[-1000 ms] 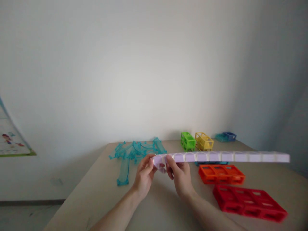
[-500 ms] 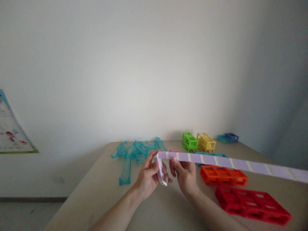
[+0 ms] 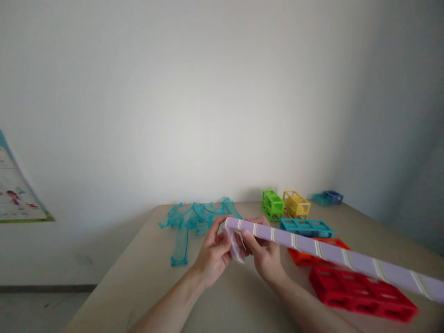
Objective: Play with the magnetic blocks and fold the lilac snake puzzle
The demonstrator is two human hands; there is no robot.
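A long lavender strip (image 3: 305,243), marked across by pale bands, runs from between my hands out past the right edge of the view, sloping down. At its left end it bends sharply, and a short, slightly blurred tail (image 3: 236,249) hangs there. My left hand (image 3: 215,249) is closed around that bent end, thumb against the tail. Just to the right, my right hand (image 3: 265,252) grips the strip with the thumb on its near side and fingers behind. Some fingertips of both hands are hidden behind the strip.
Clear teal plastic pieces (image 3: 181,245) lie at the table's left back. Green (image 3: 273,206) and yellow (image 3: 296,205) frames stand at the back. Blue (image 3: 307,226), orange (image 3: 298,257) and red (image 3: 364,293) frames lie on the right, the orange and red partly behind the strip.
The strip's right part has swung downward, uncovering the blue frame and covering parts of the orange and red ones. The hanging tail has shifted toward my right hand. Both hands keep hold.
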